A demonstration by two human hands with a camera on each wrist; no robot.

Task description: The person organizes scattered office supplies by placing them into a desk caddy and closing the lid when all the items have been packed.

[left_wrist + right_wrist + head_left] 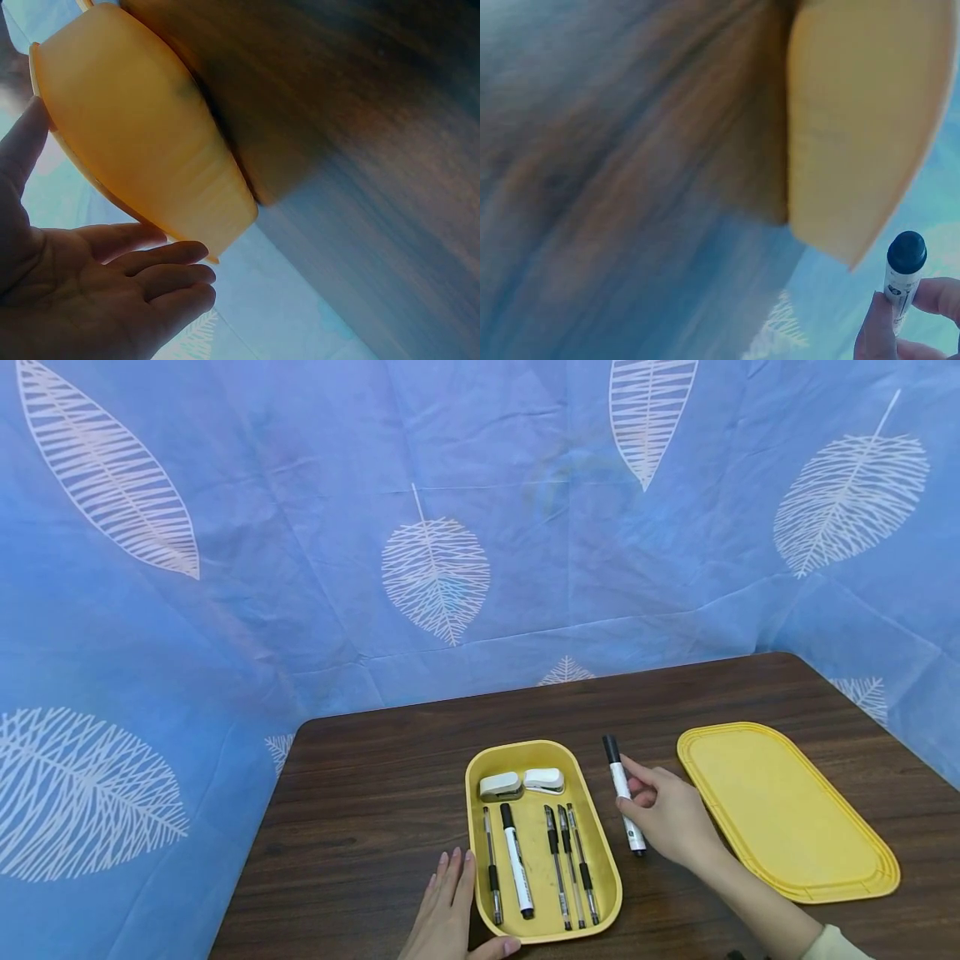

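My right hand (667,810) pinches a white marker with a black cap (627,806) just right of the yellow box (609,868). In the right wrist view the marker (901,289) shows end-on between thumb and fingers. My left hand (444,910) rests at the box's near left corner, fingers extended along its outer wall; the left wrist view shows this hand (97,277) against the box's rim. Inside the box lie a second marker (518,872), several black-gripped pens (558,877) and two white staplers (501,785) (543,779).
A yellow lid (787,814) lies flat on the dark wooden table (360,827), to the right of my right forearm. Behind the table hangs a blue cloth (315,527) with white leaf prints.
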